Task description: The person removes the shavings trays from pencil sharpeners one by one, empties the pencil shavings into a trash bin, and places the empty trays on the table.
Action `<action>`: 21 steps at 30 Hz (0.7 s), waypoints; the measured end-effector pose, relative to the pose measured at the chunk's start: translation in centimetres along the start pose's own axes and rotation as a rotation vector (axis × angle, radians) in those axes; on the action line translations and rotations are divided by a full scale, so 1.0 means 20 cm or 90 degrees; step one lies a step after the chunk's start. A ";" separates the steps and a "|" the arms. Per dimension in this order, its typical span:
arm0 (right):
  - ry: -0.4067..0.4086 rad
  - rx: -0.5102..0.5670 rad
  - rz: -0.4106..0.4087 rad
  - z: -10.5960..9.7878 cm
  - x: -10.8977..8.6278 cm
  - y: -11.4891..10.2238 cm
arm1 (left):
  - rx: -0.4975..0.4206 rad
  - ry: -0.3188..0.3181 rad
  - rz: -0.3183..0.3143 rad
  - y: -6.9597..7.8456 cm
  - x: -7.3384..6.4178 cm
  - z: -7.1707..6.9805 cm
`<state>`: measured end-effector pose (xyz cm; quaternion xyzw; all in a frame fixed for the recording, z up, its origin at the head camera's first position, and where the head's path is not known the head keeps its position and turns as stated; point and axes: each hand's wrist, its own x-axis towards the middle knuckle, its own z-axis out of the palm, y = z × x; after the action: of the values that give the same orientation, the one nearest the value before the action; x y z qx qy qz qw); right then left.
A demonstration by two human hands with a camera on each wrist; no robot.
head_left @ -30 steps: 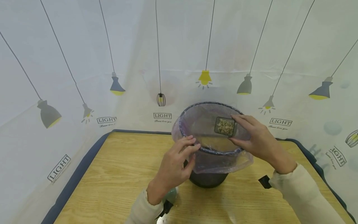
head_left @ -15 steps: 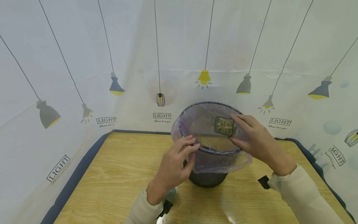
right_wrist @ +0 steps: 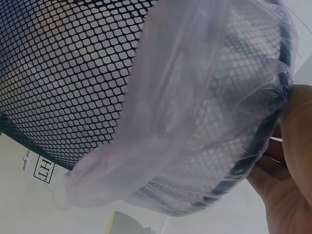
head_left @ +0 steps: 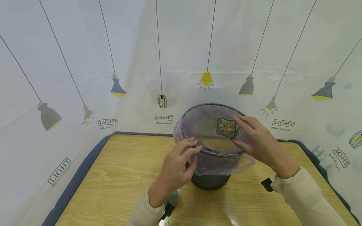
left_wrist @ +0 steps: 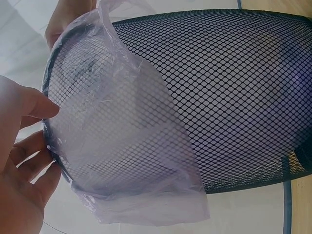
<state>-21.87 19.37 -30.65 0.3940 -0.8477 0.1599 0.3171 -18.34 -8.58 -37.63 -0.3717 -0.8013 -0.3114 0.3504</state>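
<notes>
small dish pinched at the mouth of the mesh bin

behind the bin there is a pale wall cloth, printed with hanging lamps and the word "light"; under the bin is a wooden table, and the bin stands on it. at the left of the bin is a pale left sleeve. beside it, a greenish round thing is partly hidden; i cannot tell what it is. the left hand holds the near left part of the bin's rim, with fingers over the rim and thumb at the outer side. on the bin itself, a thin purple bag is folded over the rim and hangs loosely outside. the dish is square and dark, with pale dry bits in it; i cannot tell if it is inside the mouth or just above. at the right of the mouth, the right hand pinches the dish's right edge between fingers and thumb. further right of the bin, a black tab sticks out from the right sleeve.
</notes>
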 end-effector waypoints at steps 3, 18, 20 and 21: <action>0.001 -0.003 -0.005 0.00 0.00 0.00 | 0.000 -0.001 0.001 0.00 0.00 0.00; 0.009 -0.028 -0.034 0.01 0.00 0.00 | -0.008 0.002 0.004 0.00 0.00 0.00; 0.011 -0.032 -0.039 0.01 0.00 0.00 | -0.007 0.003 0.006 0.00 0.00 0.00; 0.012 -0.033 -0.042 0.00 0.00 0.00 | -0.007 0.004 0.006 0.00 0.00 0.00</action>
<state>-21.86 19.29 -30.72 0.4115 -0.8354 0.1308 0.3401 -18.39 -8.52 -37.58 -0.3765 -0.7966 -0.3150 0.3528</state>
